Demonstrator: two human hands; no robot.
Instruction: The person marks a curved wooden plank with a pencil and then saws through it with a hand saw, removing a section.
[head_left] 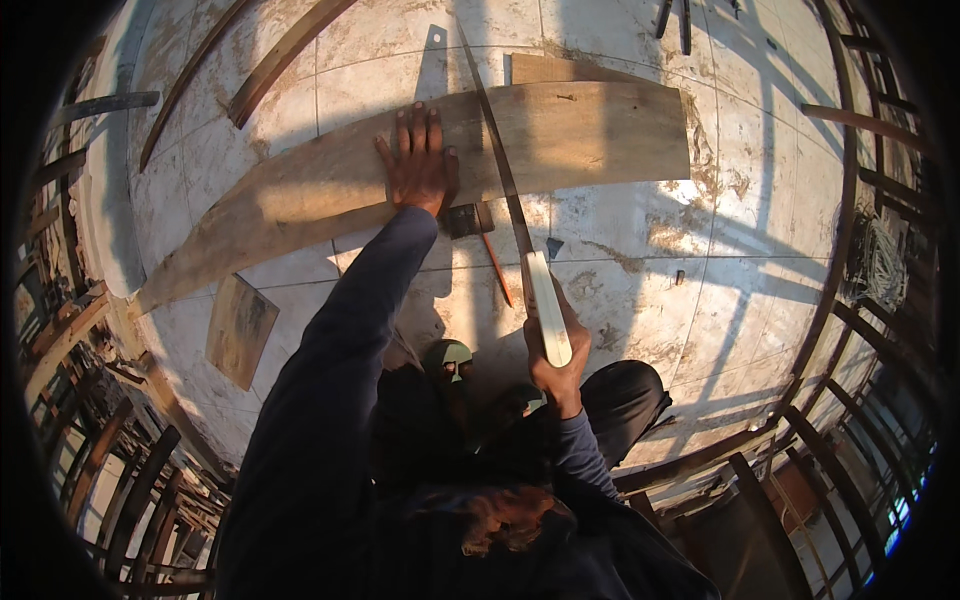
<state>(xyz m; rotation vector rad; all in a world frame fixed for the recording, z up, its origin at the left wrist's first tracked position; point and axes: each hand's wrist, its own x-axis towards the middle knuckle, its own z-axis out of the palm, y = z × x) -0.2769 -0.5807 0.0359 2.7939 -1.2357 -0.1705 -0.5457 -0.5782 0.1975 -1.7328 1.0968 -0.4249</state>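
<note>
My left hand [418, 172] lies flat with fingers apart on a long, curved brown board [600, 130]. My right hand [560, 365] grips the pale handle [547, 305] of a hand saw [505, 170]. The blade crosses the board just right of my left hand. A dark block [466, 222] shows under the board's near edge, with an orange stick [498, 268] beside it. Another board [560, 70] shows behind the curved one. My feet [448, 360] and dark-clad knee [625, 385] are below.
A loose panel [242, 330] lies on the dirty tiled floor [750, 230] at left. Curved wooden strips [285, 55] lie at the upper left, dark bars [685, 25] at the top. Many wooden pieces [875, 180] line both sides, with a pale fibre bundle [878, 255] at right.
</note>
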